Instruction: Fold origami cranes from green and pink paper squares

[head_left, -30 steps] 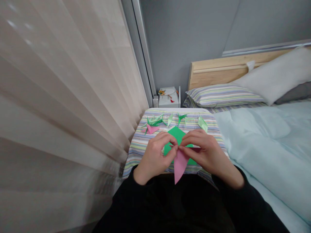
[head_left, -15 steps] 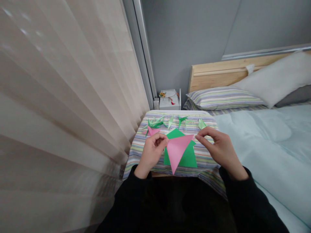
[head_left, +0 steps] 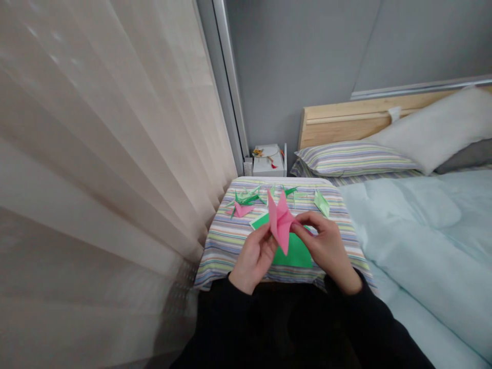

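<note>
A folded pink paper (head_left: 280, 220) stands upright between both my hands, its two points up and one point down. My left hand (head_left: 254, 256) pinches its left side and my right hand (head_left: 326, 246) pinches its right side. Under them a green sheet of paper (head_left: 294, 251) lies flat on a small table covered by a striped cloth (head_left: 226, 241). Farther back on the cloth lie several folded green paper shapes (head_left: 246, 195), a pale green one (head_left: 322, 203) and a pink one (head_left: 242, 209).
A beige curtain (head_left: 107, 154) hangs along the left. A bed with a pale blue duvet (head_left: 430, 230) runs along the right, with a striped pillow (head_left: 353, 156), a grey pillow (head_left: 434, 125) and a wooden headboard (head_left: 346, 115). A white box (head_left: 268, 160) sits behind the table.
The pink paper was spread as a wide triangle between my parted hands; now my hands have come together and it is folded narrower and raised upright.
</note>
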The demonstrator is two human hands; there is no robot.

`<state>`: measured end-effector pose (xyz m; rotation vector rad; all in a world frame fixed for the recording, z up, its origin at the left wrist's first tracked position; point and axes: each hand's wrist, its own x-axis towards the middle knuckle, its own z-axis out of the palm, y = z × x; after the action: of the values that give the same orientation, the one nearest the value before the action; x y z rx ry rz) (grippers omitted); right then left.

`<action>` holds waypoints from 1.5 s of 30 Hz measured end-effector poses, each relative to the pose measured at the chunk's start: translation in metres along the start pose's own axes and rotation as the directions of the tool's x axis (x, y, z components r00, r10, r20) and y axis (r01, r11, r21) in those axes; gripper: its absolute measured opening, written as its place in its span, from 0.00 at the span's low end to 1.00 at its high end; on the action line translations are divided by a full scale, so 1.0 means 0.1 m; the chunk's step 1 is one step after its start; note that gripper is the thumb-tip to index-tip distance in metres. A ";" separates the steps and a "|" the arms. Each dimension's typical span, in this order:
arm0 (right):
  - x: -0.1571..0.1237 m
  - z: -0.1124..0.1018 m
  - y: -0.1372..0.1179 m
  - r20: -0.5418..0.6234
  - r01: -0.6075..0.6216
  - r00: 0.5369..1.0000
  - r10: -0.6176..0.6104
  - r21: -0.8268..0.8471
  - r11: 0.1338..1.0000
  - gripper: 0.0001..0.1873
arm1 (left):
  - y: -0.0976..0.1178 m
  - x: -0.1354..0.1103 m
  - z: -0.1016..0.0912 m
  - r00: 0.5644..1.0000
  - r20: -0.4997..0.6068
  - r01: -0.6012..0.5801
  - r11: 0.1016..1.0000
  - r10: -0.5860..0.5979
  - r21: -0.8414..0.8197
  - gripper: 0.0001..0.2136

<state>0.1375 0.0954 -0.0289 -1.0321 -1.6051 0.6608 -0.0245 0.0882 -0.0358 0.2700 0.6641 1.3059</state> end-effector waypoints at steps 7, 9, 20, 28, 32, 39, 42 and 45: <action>0.02 0.01 0.01 0.049 -0.148 0.989 0.140 0.267 0.952 0.14 | -0.06 -0.12 -0.07 0.990 0.138 -0.066 0.969 0.033 0.237 0.19; 0.01 0.05 0.00 0.022 -0.208 0.976 0.216 0.384 0.900 0.19 | -0.07 -0.10 -0.04 0.992 0.111 -0.091 0.971 0.067 0.223 0.18; -0.12 0.32 -0.05 -0.045 -0.117 0.987 0.155 0.462 0.879 0.20 | -0.19 -0.11 0.10 0.976 0.056 -0.212 0.977 0.212 -0.005 0.11; -0.03 0.14 -0.01 -0.166 -0.117 0.969 0.183 0.342 0.932 0.12 | -0.12 -0.15 -0.17 0.973 0.190 -0.177 0.953 0.132 0.247 0.20; 0.03 -0.06 0.02 -0.086 -0.070 0.992 0.089 0.208 0.976 0.09 | 0.28 -0.02 -0.24 0.890 0.202 -0.455 0.753 0.409 0.476 0.23; 0.06 -0.15 -0.22 0.142 0.118 0.985 -0.099 -0.136 0.984 0.04 | 0.42 -0.06 0.11 0.775 0.518 -0.619 0.274 0.361 0.736 0.15; 0.02 -0.13 -0.31 0.151 0.152 0.980 -0.126 -0.175 0.973 0.03 | 0.29 -0.09 0.22 0.772 0.483 -0.607 0.251 0.413 0.754 0.07; -0.01 -0.12 -0.35 0.104 0.132 0.988 -0.118 -0.143 0.981 0.04 | 0.23 -0.12 0.26 0.803 0.421 -0.578 0.379 0.422 0.722 0.06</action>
<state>0.1393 0.0766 0.0034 -1.0109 -1.8090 0.5172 -0.0288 0.0875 0.0008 1.4868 1.0878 1.4249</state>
